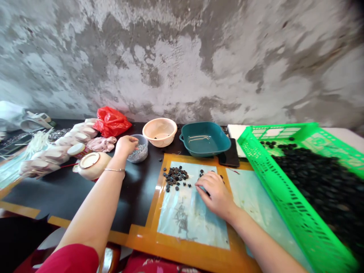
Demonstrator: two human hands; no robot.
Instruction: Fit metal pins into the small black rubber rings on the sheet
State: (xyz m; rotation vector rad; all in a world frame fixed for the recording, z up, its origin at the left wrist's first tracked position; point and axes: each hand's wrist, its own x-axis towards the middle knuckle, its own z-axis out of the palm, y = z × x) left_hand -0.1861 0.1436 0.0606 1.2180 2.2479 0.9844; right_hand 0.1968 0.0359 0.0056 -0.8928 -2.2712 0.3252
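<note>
My left hand (127, 146) is at the left rim of a clear plastic tub (138, 155) that holds small grey metal pieces. Its fingertips are pinched together above the tub, and whatever they hold is too small to make out. Over the pale blue sheet (193, 223), my right hand (214, 189) is bent low with thumb and forefinger drawn together. Part of a black piece shows beneath it, and the fingers hide any piece in their grip. Just left of this hand lies a loose pile of small black rings (175, 175), with a few single ones nearer the fingertips.
A green crate (273, 189) full of black pieces (315, 182) stands right. At the back are a cream bowl (160, 132), a teal basin (205, 140), a dark phone-like slab (230, 154) and a red plastic bag (111, 121). A cream pot (95, 168) and wrapped bundles (59, 153) lie left.
</note>
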